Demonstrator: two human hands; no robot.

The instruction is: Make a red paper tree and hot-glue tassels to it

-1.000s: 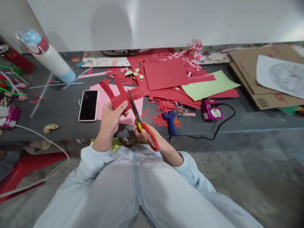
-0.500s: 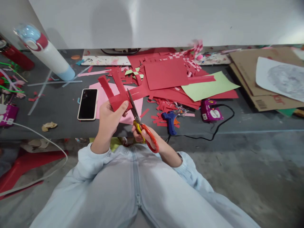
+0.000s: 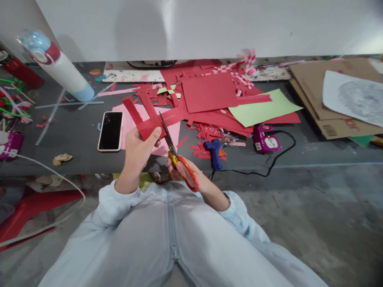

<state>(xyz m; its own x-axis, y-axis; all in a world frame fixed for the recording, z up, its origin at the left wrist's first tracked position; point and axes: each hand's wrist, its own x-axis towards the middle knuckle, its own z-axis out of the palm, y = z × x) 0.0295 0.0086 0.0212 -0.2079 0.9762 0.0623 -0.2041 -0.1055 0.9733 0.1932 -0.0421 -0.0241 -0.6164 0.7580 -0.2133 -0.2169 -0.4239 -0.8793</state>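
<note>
My left hand [image 3: 139, 149] pinches a piece of red paper [image 3: 149, 126] between thumb and fingers. Two long strips rise from the paper's far side, spread apart. My right hand [image 3: 184, 169] grips scissors [image 3: 168, 133] with orange and yellow handles. Their blades point up and away, lying along the right edge of the red paper, close to my left fingertips. Under the held paper lies a pink sheet [image 3: 127, 119] on the table. Red paper scraps [image 3: 206, 133] are strewn to the right of the scissors.
A phone [image 3: 110, 131] lies left of my hands; a white bottle [image 3: 64, 71] stands behind it. Rightward are a blue glue gun [image 3: 214, 153], a purple box [image 3: 265, 139] with a black cord, a light green sheet [image 3: 266, 109] and cardboard [image 3: 311, 95]. A red sheet [image 3: 209, 92] tops the scrap pile.
The scissors' handles have drawn slightly closer together in my right hand. My left hand and the red paper stay nearly in place.
</note>
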